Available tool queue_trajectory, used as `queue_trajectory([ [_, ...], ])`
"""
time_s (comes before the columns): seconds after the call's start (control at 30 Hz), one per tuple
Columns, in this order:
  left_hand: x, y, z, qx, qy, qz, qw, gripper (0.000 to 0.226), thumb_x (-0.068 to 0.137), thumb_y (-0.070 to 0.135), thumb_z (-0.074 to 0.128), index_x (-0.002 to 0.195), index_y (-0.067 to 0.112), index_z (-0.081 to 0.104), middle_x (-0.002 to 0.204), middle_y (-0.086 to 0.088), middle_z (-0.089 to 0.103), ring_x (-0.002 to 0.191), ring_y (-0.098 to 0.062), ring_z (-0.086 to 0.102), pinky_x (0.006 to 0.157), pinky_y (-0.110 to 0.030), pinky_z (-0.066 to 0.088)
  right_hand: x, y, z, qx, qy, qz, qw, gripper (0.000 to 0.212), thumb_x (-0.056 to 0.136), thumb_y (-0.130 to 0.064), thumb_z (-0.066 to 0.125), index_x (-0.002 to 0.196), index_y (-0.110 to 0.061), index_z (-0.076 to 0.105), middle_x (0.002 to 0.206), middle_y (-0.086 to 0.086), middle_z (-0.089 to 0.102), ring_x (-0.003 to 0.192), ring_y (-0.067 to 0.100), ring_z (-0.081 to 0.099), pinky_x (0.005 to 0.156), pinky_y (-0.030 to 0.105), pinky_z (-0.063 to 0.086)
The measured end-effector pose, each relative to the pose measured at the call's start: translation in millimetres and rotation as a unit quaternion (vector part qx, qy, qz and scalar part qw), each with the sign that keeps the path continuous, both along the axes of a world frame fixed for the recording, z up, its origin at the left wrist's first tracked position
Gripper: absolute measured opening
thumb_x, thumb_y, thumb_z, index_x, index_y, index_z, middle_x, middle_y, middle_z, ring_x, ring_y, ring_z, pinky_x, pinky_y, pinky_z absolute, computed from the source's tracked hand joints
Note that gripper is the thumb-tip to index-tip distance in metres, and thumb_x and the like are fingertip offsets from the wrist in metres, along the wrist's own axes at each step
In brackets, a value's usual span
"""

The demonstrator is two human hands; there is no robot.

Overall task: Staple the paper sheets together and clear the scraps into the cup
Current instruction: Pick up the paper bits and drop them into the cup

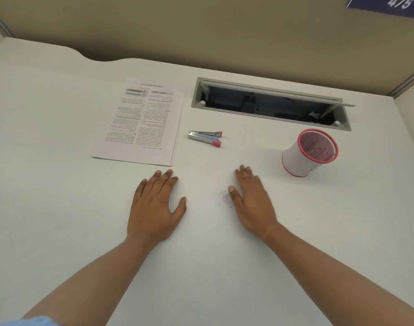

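Pale white bench [60, 114] fills most of the frame, backed by a beige partition [201, 31] with a blue sign [389, 3] at upper right. A cable hatch [269, 104] gapes at upper centre. Paper sheets [142, 123] lie stacked left of centre, a stapler [206, 138] just right of them and a red-rimmed cup [304, 158] at right. Left hand [154, 208] and right hand [255, 203] rest flat, each grip slack and holding nothing. Tiny scraps [225, 197] lie between them, beside the right thumb.

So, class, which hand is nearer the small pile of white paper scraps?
Right. The right hand lies beside the small pile of white paper scraps, thumb alongside; the left hand lies apart, further left.
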State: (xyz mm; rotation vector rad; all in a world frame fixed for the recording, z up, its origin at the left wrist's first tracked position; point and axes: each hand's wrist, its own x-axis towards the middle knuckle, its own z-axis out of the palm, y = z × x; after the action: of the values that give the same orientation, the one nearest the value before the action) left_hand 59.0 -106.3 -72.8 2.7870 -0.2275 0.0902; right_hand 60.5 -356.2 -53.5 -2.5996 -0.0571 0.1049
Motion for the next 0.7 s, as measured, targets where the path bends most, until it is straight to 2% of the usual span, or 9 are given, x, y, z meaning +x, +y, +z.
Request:
queue_trajectory([
  [0.07, 0.2, 0.2, 0.1, 0.001, -0.001, 0.0, 1.0, 0.059, 0.091, 0.053, 0.042, 0.14, 0.021, 0.053, 0.155, 0.005, 0.046, 0.148, -0.019, 0.035, 0.123, -0.043, 0.022, -8.8, 15.5, -2.8, -0.005, -0.006, 0.056, 0.998, 0.07, 0.093, -0.052, 0.024, 0.149, -0.01, 0.034, 0.16, 0.005, 0.027, 0.149, 0.017, 0.017, 0.12, 0.028, 0.005],
  [0.17, 0.3, 0.1, 0.0, 0.003, 0.0, 0.002, 1.0, 0.06, 0.091, 0.053, 0.041, 0.14, 0.022, 0.053, 0.156, 0.005, 0.046, 0.148, -0.019, 0.035, 0.123, -0.043, 0.022, -14.7, 23.3, -5.8, 0.01, -0.042, 0.063, 0.997, 0.051, 0.092, -0.043, 0.05, 0.136, -0.016, 0.055, 0.149, 0.0, 0.046, 0.141, 0.016, 0.036, 0.117, 0.028, 0.021],
  [0.23, 0.3, -0.2, -0.1, 0.002, -0.002, 0.001, 1.0, 0.059, 0.091, 0.053, 0.042, 0.14, 0.021, 0.053, 0.155, 0.005, 0.046, 0.148, -0.019, 0.036, 0.123, -0.043, 0.023, -10.7, 20.2, -5.6, 0.014, -0.078, 0.061, 0.995, 0.038, 0.088, -0.035, 0.063, 0.121, -0.017, 0.067, 0.132, 0.002, 0.062, 0.125, 0.022, 0.053, 0.106, 0.036, 0.042],
  [0.3, 0.1, 0.0, -0.1, 0.002, -0.005, 0.0, 1.0, 0.059, 0.091, 0.053, 0.042, 0.14, 0.021, 0.054, 0.155, 0.004, 0.047, 0.148, -0.019, 0.036, 0.123, -0.044, 0.023, -6.4, 16.6, -5.3, 0.01, -0.109, 0.085, 0.99, 0.026, 0.086, -0.027, 0.067, 0.108, -0.014, 0.073, 0.113, 0.004, 0.069, 0.105, 0.026, 0.061, 0.09, 0.04, 0.051],
  [0.4, 0.2, -0.2, 0.5, 0.003, -0.005, 0.001, 1.0, 0.059, 0.091, 0.053, 0.042, 0.14, 0.021, 0.054, 0.155, 0.005, 0.047, 0.148, -0.019, 0.036, 0.123, -0.043, 0.023, -5.0, 9.5, -5.7, 0.002, -0.139, 0.125, 0.982, 0.011, 0.087, -0.016, 0.067, 0.091, -0.009, 0.074, 0.092, 0.004, 0.07, 0.084, 0.027, 0.06, 0.075, 0.039, 0.051],
  [0.47, 0.1, -0.4, 0.7, 0.001, -0.004, 0.002, 1.0, 0.06, 0.091, 0.053, 0.041, 0.14, 0.021, 0.054, 0.155, 0.005, 0.047, 0.148, -0.019, 0.036, 0.123, -0.043, 0.022, -8.4, 3.1, -4.4, -0.007, -0.139, 0.139, 0.98, 0.009, 0.088, -0.014, 0.066, 0.086, -0.008, 0.072, 0.088, 0.004, 0.069, 0.079, 0.027, 0.058, 0.072, 0.039, 0.05],
  [0.57, 0.4, -0.1, 0.1, 0.001, -0.005, 0.0, 1.0, 0.06, 0.091, 0.053, 0.04, 0.14, 0.021, 0.054, 0.155, 0.004, 0.047, 0.148, -0.019, 0.036, 0.123, -0.043, 0.022, -13.2, -6.5, 3.3, 0.008, -0.124, 0.123, 0.985, 0.008, 0.087, -0.014, 0.066, 0.088, -0.01, 0.072, 0.091, 0.002, 0.069, 0.085, 0.024, 0.059, 0.078, 0.036, 0.05],
  [0.7, 0.6, 0.5, -1.1, 0.002, -0.007, -0.002, 1.0, 0.059, 0.092, 0.053, 0.042, 0.14, 0.021, 0.054, 0.155, 0.004, 0.047, 0.148, -0.019, 0.036, 0.123, -0.044, 0.023, -10.5, -17.5, 18.7, 0.071, -0.106, 0.006, 0.992, 0.018, 0.085, -0.006, 0.064, 0.099, -0.011, 0.072, 0.1, 0.002, 0.067, 0.097, 0.018, 0.06, 0.09, 0.028, 0.047],
])
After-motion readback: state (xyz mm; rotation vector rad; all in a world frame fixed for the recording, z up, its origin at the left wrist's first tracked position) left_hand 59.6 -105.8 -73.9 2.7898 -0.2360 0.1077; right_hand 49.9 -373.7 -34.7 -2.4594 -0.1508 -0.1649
